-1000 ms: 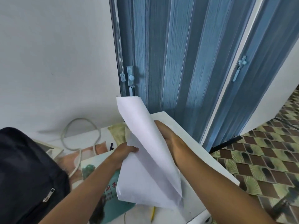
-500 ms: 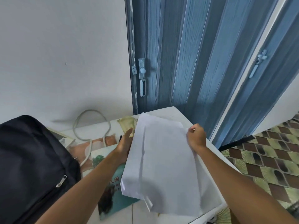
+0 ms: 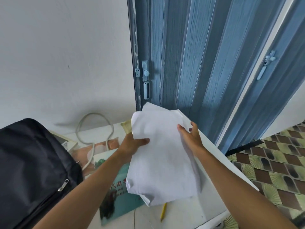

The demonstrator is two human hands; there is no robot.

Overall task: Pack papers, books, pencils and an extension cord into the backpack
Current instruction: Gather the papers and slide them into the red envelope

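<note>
A stack of white papers [image 3: 161,159] hangs above the white table [image 3: 219,177], held from both sides. My left hand [image 3: 133,142] grips its left edge with the thumb on top. My right hand [image 3: 189,136] rests on its right edge with fingers spread. The black backpack [image 3: 33,171] stands at the left, its zipper pull [image 3: 63,185] showing. A teal book [image 3: 115,187] lies under my left forearm. A yellow pencil [image 3: 163,212] lies below the papers. A grey-white cord [image 3: 92,129] loops by the wall.
A blue folding door [image 3: 198,63] stands right behind the table. A pinkish book [image 3: 100,146] and a pale yellow-green item [image 3: 126,128] lie near the cord. Patterned floor tiles [image 3: 272,162] lie to the right of the table's edge.
The curled sheets have been flattened into a neat stack. My left hand has shifted onto the stack's left edge, and my right hand has opened on the right side.
</note>
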